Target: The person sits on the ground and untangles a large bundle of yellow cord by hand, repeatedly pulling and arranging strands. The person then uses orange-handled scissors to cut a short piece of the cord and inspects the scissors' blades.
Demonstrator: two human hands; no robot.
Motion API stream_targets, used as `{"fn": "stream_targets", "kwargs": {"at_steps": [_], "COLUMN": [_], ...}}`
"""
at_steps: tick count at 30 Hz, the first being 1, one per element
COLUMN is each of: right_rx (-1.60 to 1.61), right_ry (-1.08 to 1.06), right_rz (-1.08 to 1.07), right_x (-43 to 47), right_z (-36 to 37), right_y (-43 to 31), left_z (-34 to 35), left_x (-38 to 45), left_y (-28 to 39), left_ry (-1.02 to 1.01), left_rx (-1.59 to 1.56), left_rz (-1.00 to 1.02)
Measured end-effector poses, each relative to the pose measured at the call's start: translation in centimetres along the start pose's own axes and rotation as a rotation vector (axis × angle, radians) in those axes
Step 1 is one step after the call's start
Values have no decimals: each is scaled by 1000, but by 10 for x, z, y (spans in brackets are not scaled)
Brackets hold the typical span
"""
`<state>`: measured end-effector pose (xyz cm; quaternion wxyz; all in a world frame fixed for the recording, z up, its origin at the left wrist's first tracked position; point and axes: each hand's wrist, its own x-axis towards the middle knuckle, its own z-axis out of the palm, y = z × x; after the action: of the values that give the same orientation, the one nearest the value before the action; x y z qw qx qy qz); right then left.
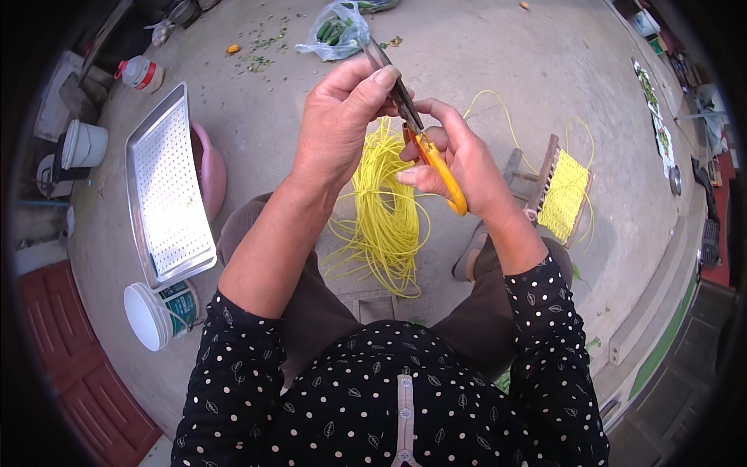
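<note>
A pair of scissors (pixel 437 160) with orange-yellow handles and dark metal blades is held up before my chest, its tips pointing away from me. My left hand (pixel 344 111) grips the blades between thumb and fingers. Around the handles curl the fingers of my right hand (pixel 455 146), with the thumb below. A loose coil of yellow cord (pixel 385 216) lies on the ground beneath both hands, between my legs. To the right, a small wooden stool (pixel 550 169) has a woven yellow cord seat (pixel 563 190), and loose cord trails from it.
At the left, a perforated metal tray (pixel 169 192) leans on a pink basin (pixel 211 172), near a white bucket (pixel 149 318). A plastic bag of green vegetables (pixel 335 32) lies ahead, beside scattered green scraps (pixel 262 49). A red-capped jug (pixel 143 75) stands far left. Concrete steps (pixel 648 315) run along the right.
</note>
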<state>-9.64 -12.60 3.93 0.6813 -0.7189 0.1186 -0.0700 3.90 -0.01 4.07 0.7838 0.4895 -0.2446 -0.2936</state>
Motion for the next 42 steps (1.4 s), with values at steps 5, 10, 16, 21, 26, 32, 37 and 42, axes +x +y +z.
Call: {"fn": "stream_targets", "kwargs": {"at_steps": [5, 10, 16, 21, 26, 32, 37, 42], "right_rx": [104, 29, -382, -553, -561, -543, -538, -502], "right_ry": [-55, 96, 133, 143, 169, 160, 108, 76], "right_rz": [-3, -94, -352, -442, -500, -498, -465, -464], "right_x": [-2, -2, -2, -2, -3, -5, -9, -10], "right_z": [-8, -15, -11, -11, -10, -11, -11, -9], "right_y": [1, -8, 0, -6, -4, -3, -9, -10], "left_z": [8, 4, 7, 10, 11, 11, 14, 16], "left_x": [-4, -8, -10, -14, -14, -14, -15, -15], "left_y": [6, 11, 7, 1, -5, -6, -4, -3], "left_ry": [80, 85, 89, 111, 74, 66, 58, 32], "left_rx": [100, 154, 130, 119, 123, 145, 104, 92], "left_rz": [1, -32, -65, -62, -55, -65, -82, -71]}}
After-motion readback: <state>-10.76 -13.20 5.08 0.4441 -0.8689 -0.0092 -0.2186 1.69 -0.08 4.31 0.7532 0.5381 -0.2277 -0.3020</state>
